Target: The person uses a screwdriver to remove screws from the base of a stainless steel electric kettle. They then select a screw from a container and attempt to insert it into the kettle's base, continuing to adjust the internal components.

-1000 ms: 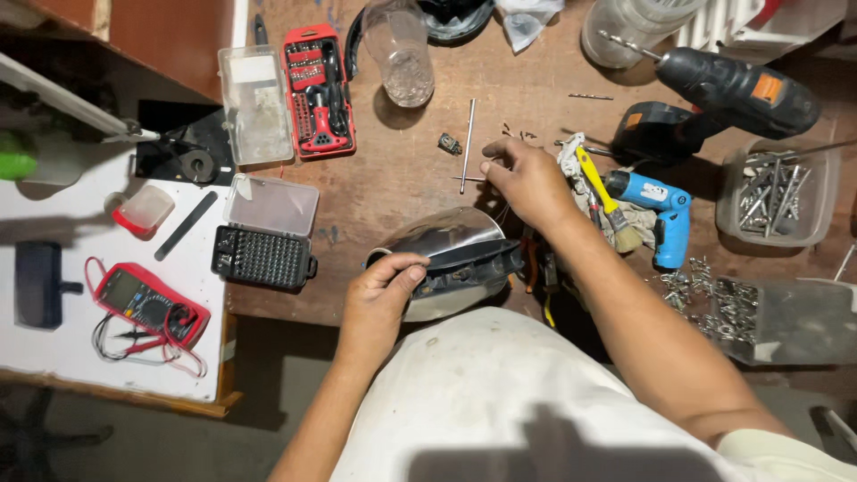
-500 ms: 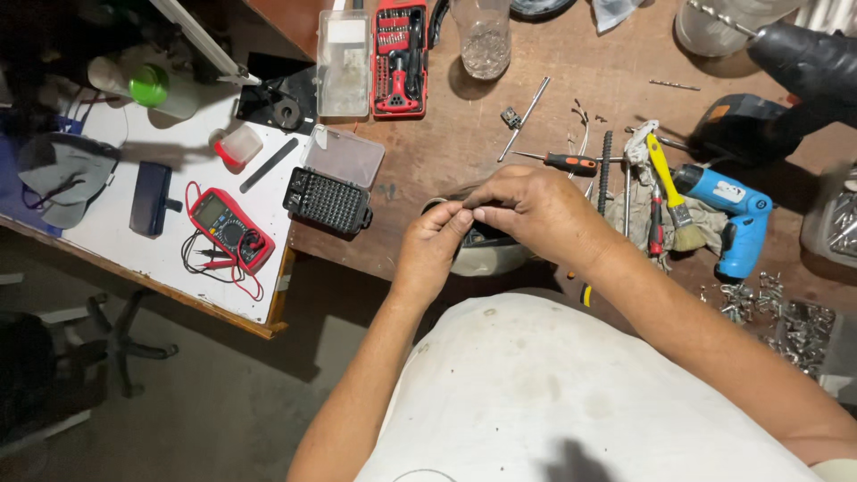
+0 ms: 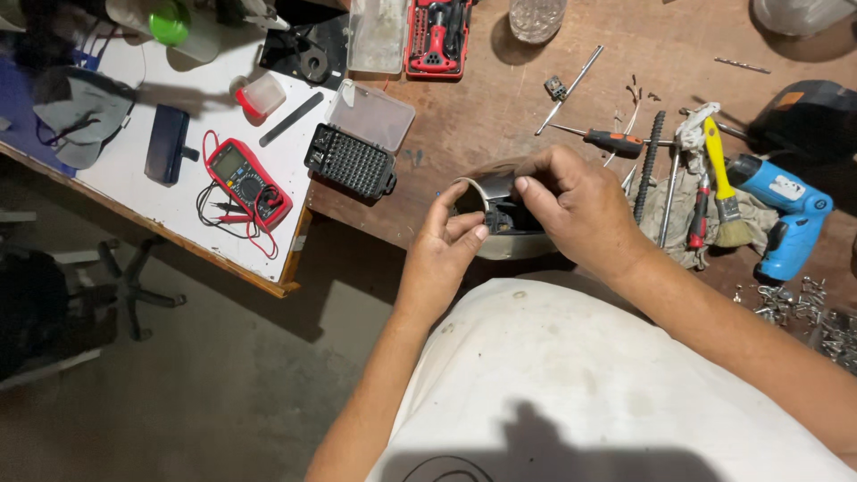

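Observation:
A rounded silver-and-black housing (image 3: 493,198) sits at the near edge of the wooden bench (image 3: 500,98). My left hand (image 3: 444,245) grips its left rim with the fingers curled over it. Over the top and right side lies my right hand (image 3: 580,210), fingertips pressed into the dark inner part. Most of the housing is hidden under both hands.
Right of the hands lie a rag, an orange-handled screwdriver (image 3: 610,140), a yellow brush (image 3: 721,192) and a blue cordless screwdriver (image 3: 786,214). To the left stand a black bit case (image 3: 350,162) and a red multimeter (image 3: 243,178) on a white board. Loose screws (image 3: 803,303) lie far right.
My right hand came back from the bench top onto the housing, and both hands now hold it. The view has shifted left and down.

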